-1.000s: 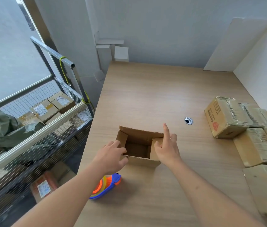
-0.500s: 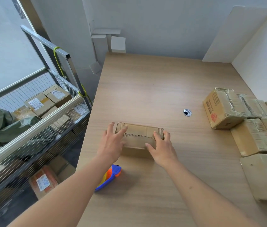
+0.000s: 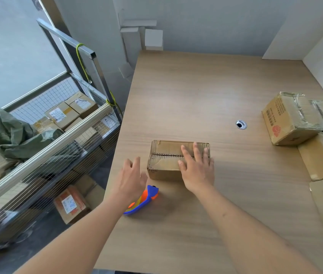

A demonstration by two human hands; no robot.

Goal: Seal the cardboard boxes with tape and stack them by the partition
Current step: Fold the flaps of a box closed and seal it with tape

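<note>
Though right hand pressing, left hand off box.

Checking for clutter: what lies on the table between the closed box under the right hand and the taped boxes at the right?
Only a cable grommet in bare table, per the head view.

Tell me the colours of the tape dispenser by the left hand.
Blue body with orange parts, in the head view: tape dispenser lies on the table beside the left hand.

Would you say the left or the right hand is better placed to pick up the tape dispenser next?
Left, probably. The left hand hovers open just above the blue-and-orange tape dispenser, off the box. The right hand lies flat on the cardboard box, holding its flaps closed, so it seems best left there.
</note>
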